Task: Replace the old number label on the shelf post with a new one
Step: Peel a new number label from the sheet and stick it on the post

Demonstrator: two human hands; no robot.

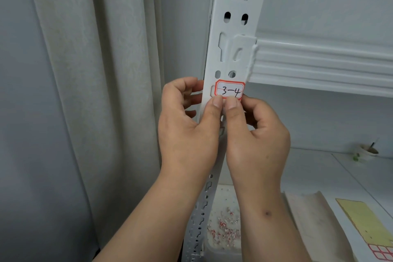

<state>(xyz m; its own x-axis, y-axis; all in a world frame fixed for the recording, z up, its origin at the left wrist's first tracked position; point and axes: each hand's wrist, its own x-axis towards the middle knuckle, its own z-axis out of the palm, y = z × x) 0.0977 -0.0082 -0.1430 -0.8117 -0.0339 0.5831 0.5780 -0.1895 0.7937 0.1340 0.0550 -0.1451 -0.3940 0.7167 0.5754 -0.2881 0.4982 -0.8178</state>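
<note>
One label (pixel 229 90), red-bordered, marked "3-4", sits on the white post (pixel 234 27) directly above both thumbs. Left hand (pixel 187 132) and right hand (pixel 257 134) each press a thumb tip on its lower edge; the other fingers curl loosely behind the post. One tray (pixel 221 249) of paper scraps lies below the wrists.
</note>
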